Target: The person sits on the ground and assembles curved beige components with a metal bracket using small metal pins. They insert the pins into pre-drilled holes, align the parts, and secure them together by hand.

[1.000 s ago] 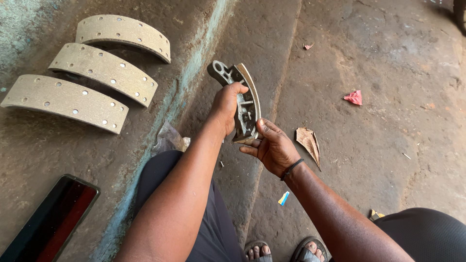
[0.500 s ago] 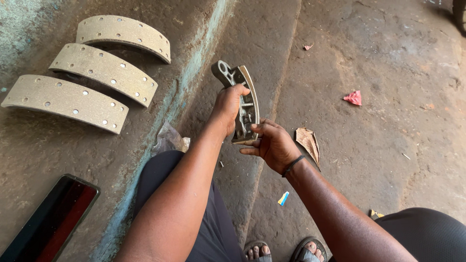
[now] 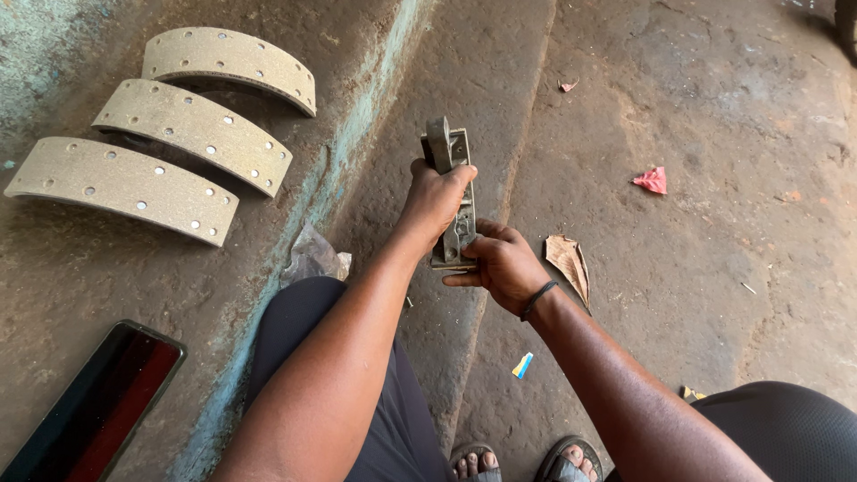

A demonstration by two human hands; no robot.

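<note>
I hold a curved metal brake shoe (image 3: 451, 156) upright in front of me with both hands, its edge turned toward the camera. My left hand (image 3: 435, 198) grips its upper half. My right hand (image 3: 500, 263), with a black band on the wrist, grips the lower end. On the raised concrete ledge to the left lie three tan brake linings with rows of holes: the far lining (image 3: 234, 64), the middle lining (image 3: 192, 129) and the near lining (image 3: 120, 183).
A dark phone (image 3: 94, 402) lies on the ledge at the lower left. A crumpled plastic bag (image 3: 314, 257) sits by my left knee. A dry leaf (image 3: 569, 261), a red scrap (image 3: 652, 178) and a small blue-yellow scrap (image 3: 522, 364) lie on the concrete floor. My sandalled feet (image 3: 518, 464) are below.
The brake shoe has turned in my hands from showing its side face to standing edge-on. Both hands have kept hold of it.
</note>
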